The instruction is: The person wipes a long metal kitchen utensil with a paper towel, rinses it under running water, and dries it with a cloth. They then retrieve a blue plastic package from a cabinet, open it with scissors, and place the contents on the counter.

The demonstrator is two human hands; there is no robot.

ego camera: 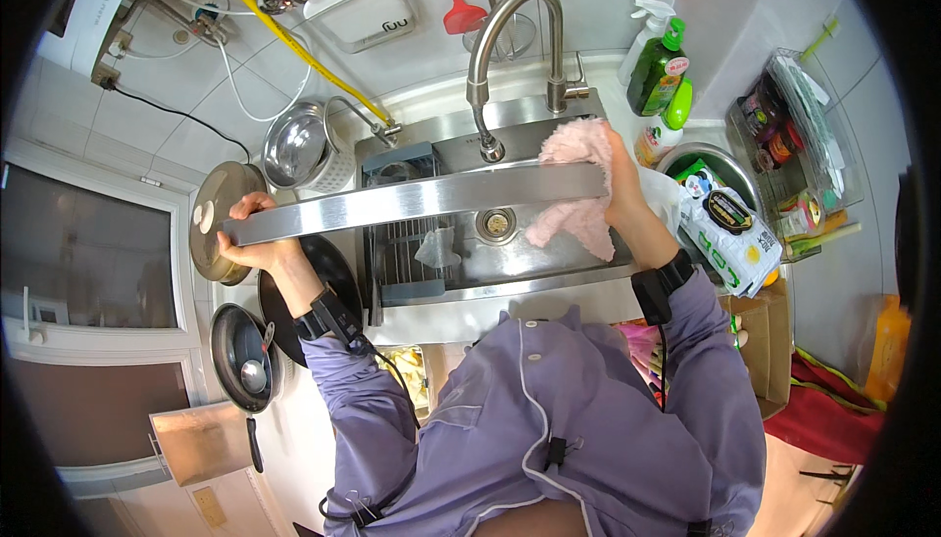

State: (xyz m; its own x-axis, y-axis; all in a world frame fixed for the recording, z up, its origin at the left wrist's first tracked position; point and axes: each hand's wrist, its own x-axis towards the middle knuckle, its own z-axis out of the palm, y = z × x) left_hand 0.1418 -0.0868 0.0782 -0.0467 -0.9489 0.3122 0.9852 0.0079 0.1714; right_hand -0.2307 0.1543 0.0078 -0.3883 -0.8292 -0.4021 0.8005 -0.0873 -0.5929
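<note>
A long, flat stainless-steel strip or panel (412, 199) spans the view above the sink. My left hand (270, 252) grips its left end, thumb on the upper edge and fingers below. At the other end, my right hand (625, 188) holds a fluffy pink cloth (577, 141) against the metal; the cloth shows above and below it. Beneath lies the stainless-steel sink (514, 259) with a drain strainer (497, 225). A wire rack (401, 250) at the sink's left carries a crumpled whitish piece (439, 247). The far side of the panel is hidden.
The gooseneck faucet (556, 44) arches just behind the panel. Left stand a lidded pot (209, 243), a steel bowl (294, 147) and a frying pan (239, 353). Right are a green soap bottle (654, 85), a wipes pack (735, 232) and a wire basket (801, 140).
</note>
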